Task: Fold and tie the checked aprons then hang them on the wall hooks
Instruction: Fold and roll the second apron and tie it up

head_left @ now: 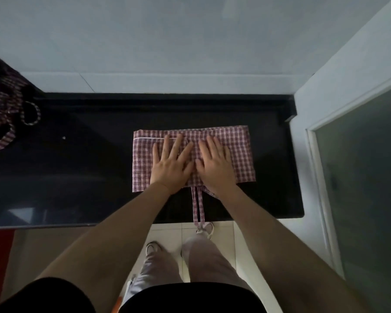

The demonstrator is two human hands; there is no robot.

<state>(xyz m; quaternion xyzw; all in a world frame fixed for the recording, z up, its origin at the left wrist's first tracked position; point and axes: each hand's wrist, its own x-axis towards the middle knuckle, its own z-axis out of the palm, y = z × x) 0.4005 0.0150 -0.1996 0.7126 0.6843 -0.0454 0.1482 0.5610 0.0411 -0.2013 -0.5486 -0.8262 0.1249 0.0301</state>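
A red-and-white checked apron (239, 152) lies folded into a flat rectangle on the black countertop (77, 172). My left hand (172, 163) and my right hand (216, 163) rest flat on its middle, side by side, fingers spread, palms down, gripping nothing. Its tie straps (198, 206) run from under my hands toward me and hang over the counter's front edge. A white-piped hem shows along the upper left of the fold. No wall hooks are in view.
A heap of other checked aprons (2, 109) with looped straps lies at the counter's far left. A pale tiled wall rises behind the counter. A frosted glass door (366, 177) stands at the right. My legs and shoes are on white floor tiles below.
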